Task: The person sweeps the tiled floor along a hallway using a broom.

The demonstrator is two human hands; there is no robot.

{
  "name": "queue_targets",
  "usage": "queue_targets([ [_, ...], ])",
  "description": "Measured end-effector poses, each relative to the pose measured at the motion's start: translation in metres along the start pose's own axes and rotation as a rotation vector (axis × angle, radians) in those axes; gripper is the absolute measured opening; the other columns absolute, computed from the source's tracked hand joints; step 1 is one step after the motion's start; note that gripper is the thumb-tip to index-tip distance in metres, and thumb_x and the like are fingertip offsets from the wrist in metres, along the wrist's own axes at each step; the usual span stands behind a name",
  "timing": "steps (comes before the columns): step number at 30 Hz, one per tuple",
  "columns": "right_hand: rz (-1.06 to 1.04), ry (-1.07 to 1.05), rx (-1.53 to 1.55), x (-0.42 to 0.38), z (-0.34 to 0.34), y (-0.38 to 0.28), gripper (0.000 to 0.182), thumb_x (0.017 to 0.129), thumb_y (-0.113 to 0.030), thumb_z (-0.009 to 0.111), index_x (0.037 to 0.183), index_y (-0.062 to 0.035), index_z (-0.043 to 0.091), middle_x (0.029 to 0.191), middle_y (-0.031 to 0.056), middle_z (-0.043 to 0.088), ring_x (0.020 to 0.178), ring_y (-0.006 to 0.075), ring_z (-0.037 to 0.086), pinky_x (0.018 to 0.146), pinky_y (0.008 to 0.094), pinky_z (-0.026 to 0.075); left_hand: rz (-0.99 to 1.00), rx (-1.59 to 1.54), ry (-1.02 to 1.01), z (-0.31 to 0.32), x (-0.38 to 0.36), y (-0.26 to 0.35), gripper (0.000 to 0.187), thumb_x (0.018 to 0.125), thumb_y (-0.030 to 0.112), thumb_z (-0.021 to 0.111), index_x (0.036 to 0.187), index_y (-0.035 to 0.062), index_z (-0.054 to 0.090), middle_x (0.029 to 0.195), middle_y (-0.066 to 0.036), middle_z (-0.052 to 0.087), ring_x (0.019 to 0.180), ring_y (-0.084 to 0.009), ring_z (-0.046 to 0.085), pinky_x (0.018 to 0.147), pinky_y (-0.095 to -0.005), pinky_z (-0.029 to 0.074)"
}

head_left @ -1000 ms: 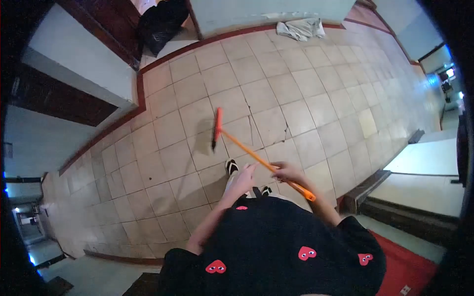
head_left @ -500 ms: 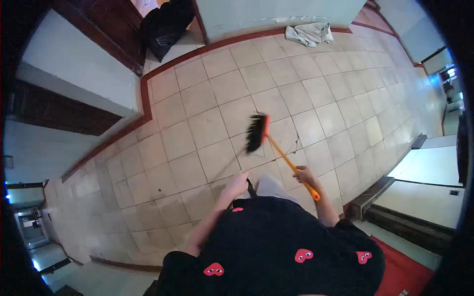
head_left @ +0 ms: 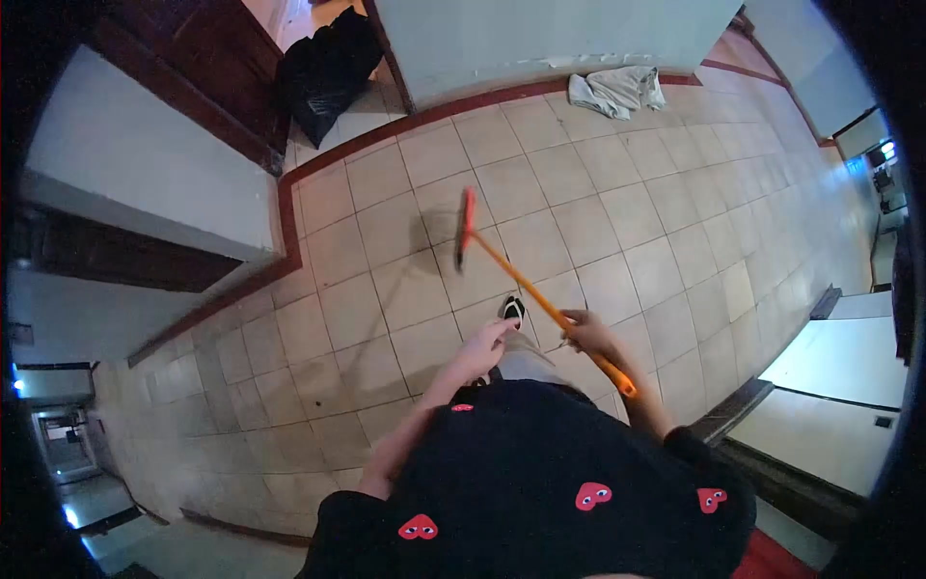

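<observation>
My right hand (head_left: 586, 335) is wrapped round the orange handle (head_left: 526, 282) of a broom, whose butt end sticks out past my wrist. The broom's red head (head_left: 468, 217) is out over the tiled floor, edge-on to me and blurred, with a shadow to its left. Its dark bristles mostly face away. My left hand (head_left: 485, 349) is held in front of my waist with its fingers close together. A dark strap-like piece (head_left: 494, 374) shows right beside it; I cannot tell what the fingers hold. A sandal (head_left: 513, 309) on one foot shows just beyond these fingers.
Beige tiles (head_left: 579, 174) cover the floor. A crumpled pale cloth (head_left: 617, 92) lies by the far wall. In the doorway at upper left sits a black bag (head_left: 330, 77). Dark ledges (head_left: 743, 405) run along the right side. A small dark speck (head_left: 319, 403) lies on the tiles.
The broom head has moved left and slightly away from me, and turned so its bristles show less. My foot has come into view. My left hand has shifted slightly forward.
</observation>
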State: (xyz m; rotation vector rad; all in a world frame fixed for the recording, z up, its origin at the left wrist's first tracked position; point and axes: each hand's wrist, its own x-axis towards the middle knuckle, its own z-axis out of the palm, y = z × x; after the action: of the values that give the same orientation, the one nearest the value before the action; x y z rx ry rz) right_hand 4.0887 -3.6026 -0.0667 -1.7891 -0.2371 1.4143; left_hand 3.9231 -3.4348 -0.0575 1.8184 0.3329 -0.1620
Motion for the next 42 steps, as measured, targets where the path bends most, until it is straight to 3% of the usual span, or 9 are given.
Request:
queue_targets([
  [4, -0.184, -0.354, -0.329, 0.119, 0.026, -0.018, 0.033, 0.069, -0.009, 0.05, 0.101, -0.0035, 0.046, 0.064, 0.0017, 0.05, 0.051, 0.0079, 0.046, 0.043, 0.0197, 0.039, 0.122, 0.087, 0.041, -0.021, 0.062, 0.031, 0.042, 0.065, 0.0, 0.041, 0.106, 0.0054, 0.041, 0.095, -0.014, 0.046, 0.08, -0.0244, 0.048, 0.067, -0.0293, 0.04],
  [7, -0.952, -0.213, -0.213, 0.163, 0.034, -0.029, 0.017, 0.064, -0.015, 0.055, 0.079, -0.0059, 0.052, 0.064, 0.0049, 0.052, 0.053, 0.0126, 0.047, 0.046, 0.0282, 0.041, -0.018, 0.517, 0.104, -0.03, 0.094, 0.053, 0.045, 0.064, 0.002, 0.042, 0.109, 0.0039, 0.036, 0.104, -0.015, 0.04, 0.092, -0.0295, 0.043, 0.077, -0.035, 0.038],
  [11, -0.467, -0.274, -0.412, 0.189, 0.004, -0.017, 0.014, 0.063, -0.015, 0.055, 0.071, -0.0045, 0.051, 0.06, 0.0043, 0.051, 0.052, 0.0127, 0.047, 0.046, 0.0279, 0.04, 0.048, 0.432, 0.102, -0.042, 0.119, 0.051, 0.043, 0.065, 0.002, 0.041, 0.108, 0.0036, 0.037, 0.106, -0.016, 0.04, 0.093, -0.0309, 0.042, 0.078, -0.0357, 0.036],
  [16, 0.094, 0.059, 0.196, 0.106, -0.084, 0.022, 0.014, 0.065, -0.014, 0.051, 0.068, -0.001, 0.053, 0.049, 0.0011, 0.045, 0.038, 0.009, 0.041, 0.035, 0.0218, 0.034, -0.17, 0.379, -0.181, -0.028, 0.133, 0.022, 0.039, 0.065, 0.002, 0.037, 0.104, 0.0019, 0.041, 0.1, -0.02, 0.045, 0.094, -0.0315, 0.042, 0.081, -0.0357, 0.034],
  [17, 0.202, 0.213, -0.05, 0.095, -0.105, 0.034, 0.013, 0.064, -0.014, 0.051, 0.066, -0.0013, 0.053, 0.049, 0.0012, 0.045, 0.038, 0.0094, 0.042, 0.035, 0.0216, 0.035, -0.091, 0.368, -0.19, -0.022, 0.139, 0.009, 0.039, 0.065, 0.003, 0.038, 0.104, 0.0028, 0.041, 0.099, -0.02, 0.045, 0.093, -0.0318, 0.043, 0.079, -0.0365, 0.034],
  [28, 0.176, 0.744, 0.055, 0.064, -0.162, 0.008, 0.019, 0.064, -0.006, 0.05, 0.079, 0.0056, 0.047, 0.046, 0.0041, 0.043, 0.035, 0.0113, 0.041, 0.033, 0.0251, 0.035, 0.235, 0.231, -0.042, -0.06, 0.233, 0.018, 0.032, 0.067, 0.001, 0.04, 0.097, 0.0045, 0.048, 0.077, -0.014, 0.052, 0.072, -0.0273, 0.05, 0.063, -0.0315, 0.039],
  [36, 0.08, 0.282, 0.25, 0.152, -0.105, -0.157, 0.033, 0.07, -0.014, 0.051, 0.097, 0.0021, 0.045, 0.055, 0.0016, 0.046, 0.043, 0.0076, 0.043, 0.037, 0.0206, 0.038, 0.14, 0.256, -0.235, -0.18, 0.305, 0.057, 0.036, 0.073, 0.012, 0.042, 0.109, 0.007, 0.041, 0.062, -0.008, 0.052, 0.048, -0.0157, 0.048, 0.05, -0.0256, 0.04],
  [39, -0.024, 0.029, 0.18, 0.224, -0.072, -0.228, 0.035, 0.072, -0.019, 0.047, 0.103, -0.0024, 0.045, 0.061, 0.0007, 0.047, 0.048, 0.0065, 0.043, 0.04, 0.0184, 0.037, -0.102, 0.341, -0.21, -0.225, 0.329, 0.043, 0.04, 0.075, 0.026, 0.035, 0.109, 0.0038, 0.034, 0.078, -0.022, 0.051, 0.078, -0.0339, 0.049, 0.066, -0.0409, 0.038],
  [42, -0.067, -0.072, 0.001, 0.312, -0.033, -0.287, 0.026, 0.069, -0.026, 0.052, 0.07, -0.0005, 0.054, 0.057, 0.0036, 0.051, 0.044, 0.0088, 0.045, 0.04, 0.0223, 0.038, -0.216, 0.391, -0.065, -0.261, 0.362, -0.01, 0.039, 0.076, 0.028, 0.034, 0.106, 0.002, 0.034, 0.073, -0.025, 0.051, 0.072, -0.0355, 0.051, 0.063, -0.0409, 0.04],
])
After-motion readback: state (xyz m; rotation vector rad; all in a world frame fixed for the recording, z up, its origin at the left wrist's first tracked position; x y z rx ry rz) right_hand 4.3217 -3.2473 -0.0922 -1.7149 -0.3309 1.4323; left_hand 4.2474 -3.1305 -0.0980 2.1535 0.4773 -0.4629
